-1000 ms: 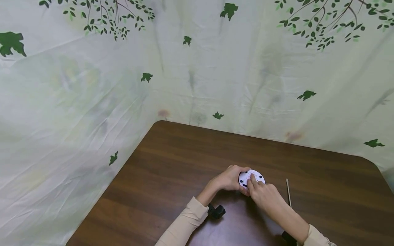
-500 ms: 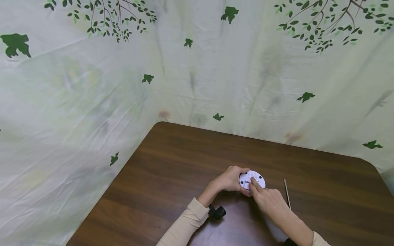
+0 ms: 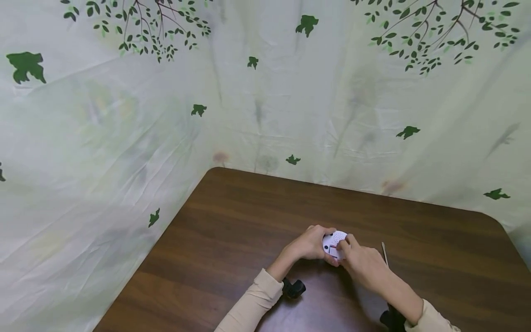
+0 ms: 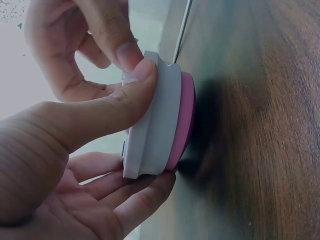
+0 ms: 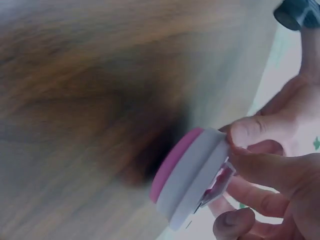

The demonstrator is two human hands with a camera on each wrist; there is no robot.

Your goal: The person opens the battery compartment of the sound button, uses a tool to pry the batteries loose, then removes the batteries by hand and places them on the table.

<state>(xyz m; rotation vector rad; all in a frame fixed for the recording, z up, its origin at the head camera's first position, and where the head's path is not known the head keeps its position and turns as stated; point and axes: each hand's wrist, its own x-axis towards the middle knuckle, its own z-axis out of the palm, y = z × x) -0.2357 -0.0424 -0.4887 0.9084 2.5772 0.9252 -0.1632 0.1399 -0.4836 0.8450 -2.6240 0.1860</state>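
My left hand (image 3: 309, 243) holds a round white device (image 3: 334, 240) by its edge, its underside facing up. That side shows small holes, dark feet and a rectangular compartment. In the left wrist view, the left thumb presses the white rim (image 4: 162, 115) and fingers support the pink front (image 4: 183, 120) from below, close over the table. My right hand (image 3: 367, 267) has its fingers curled at the compartment. In the right wrist view a small cover (image 5: 220, 184) stands tilted out of the back, pinched by the right hand, whose fingers partly hide it.
A brown wooden table (image 3: 249, 207) lies under the hands. A thin metal rod (image 3: 385, 253) rests right of the right hand, its near end hidden by the arm. Black wrist cameras (image 3: 296, 289) hang at both wrists. A leaf-printed curtain (image 3: 265, 115) surrounds the table's far and left sides.
The right fingers have moved from pressing flat on the device's underside to curling at its compartment, whose outline now shows. The left hand keeps its hold, almost still.
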